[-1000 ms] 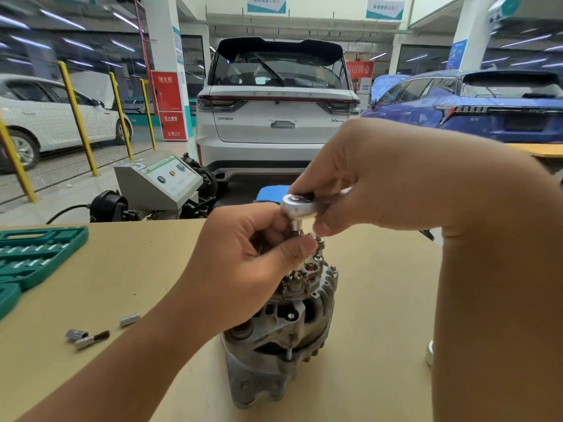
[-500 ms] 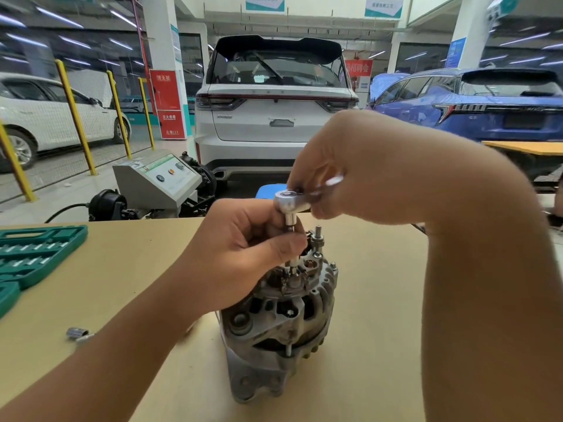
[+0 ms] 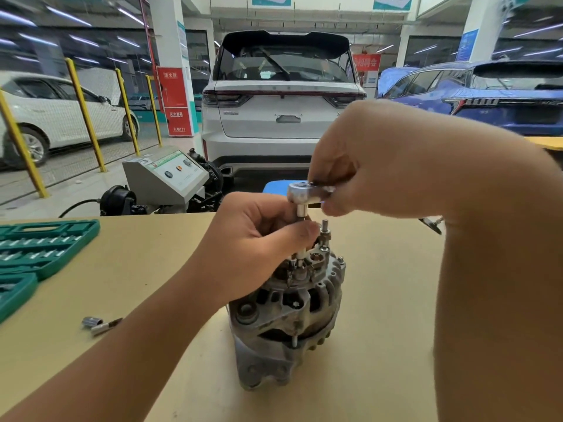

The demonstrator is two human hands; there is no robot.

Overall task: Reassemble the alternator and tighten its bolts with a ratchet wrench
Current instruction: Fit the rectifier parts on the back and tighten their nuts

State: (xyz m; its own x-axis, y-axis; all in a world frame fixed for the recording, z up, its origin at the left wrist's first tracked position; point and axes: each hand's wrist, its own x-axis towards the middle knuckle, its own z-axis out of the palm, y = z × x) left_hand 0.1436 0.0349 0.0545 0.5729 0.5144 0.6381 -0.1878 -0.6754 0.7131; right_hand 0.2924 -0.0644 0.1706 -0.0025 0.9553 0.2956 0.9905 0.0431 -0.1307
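One alternator (image 3: 288, 318) is sitting upright near the middle of the tan worktop (image 3: 390, 300). The left hand (image 3: 253, 248) is pinching the extension bar right above it, fingers curled and covering part of the alternator's top. The right hand (image 3: 374, 162) is gripping the ratchet wrench (image 3: 304, 193) by its handle, hiding most of it. Off to the left a green socket tray (image 3: 39, 248) is lying open, with two loose sockets (image 3: 97, 324) nearer. Far behind, three cars are parked: a white SUV (image 3: 283, 117), a white car (image 3: 51, 117) on the left and a blue car (image 3: 493, 95) on the right.
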